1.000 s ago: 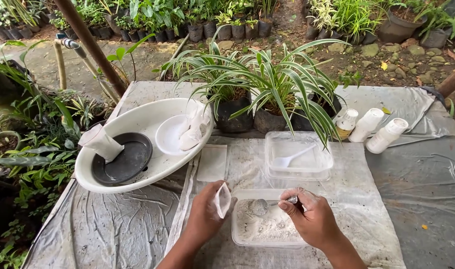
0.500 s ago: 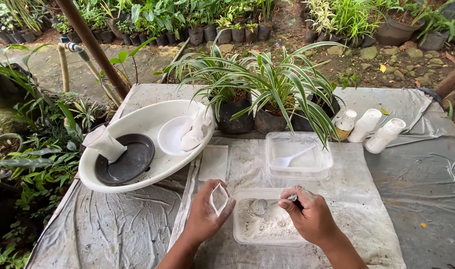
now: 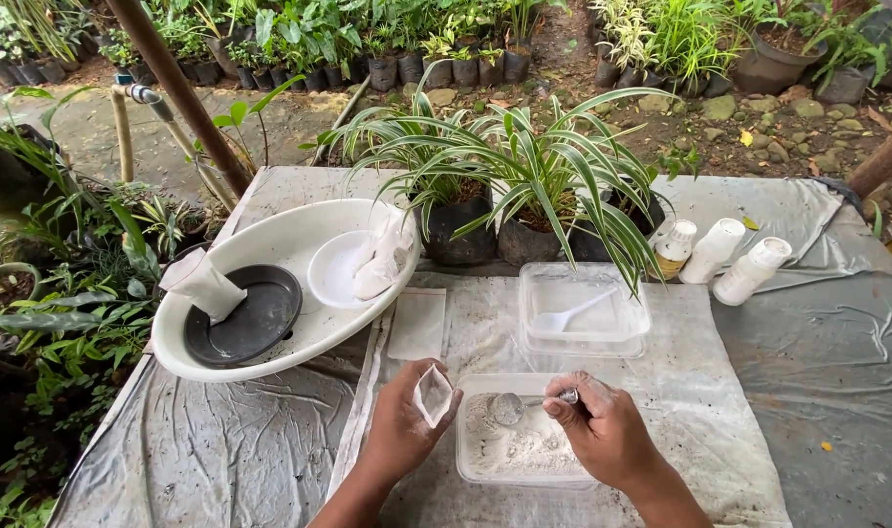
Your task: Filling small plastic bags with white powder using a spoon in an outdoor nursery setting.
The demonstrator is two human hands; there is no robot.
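White powder fills the spoon [image 3: 509, 408] gripped by the right hand [image 3: 602, 430] over the plastic tub [image 3: 524, 445], while the left hand [image 3: 402, 425] pinches a small open pouch [image 3: 432, 394].

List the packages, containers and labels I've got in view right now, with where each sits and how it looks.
Small clear plastic pouch: held open in left hand.
Clear tub of white powder: front centre, rectangular; right hand holds a metal spoon over it.
Clear lidded tub: behind it, white plastic spoon inside.
Three white bottles: right rear, lying tilted; the leftmost has a yellowish label.
No signs or screens.
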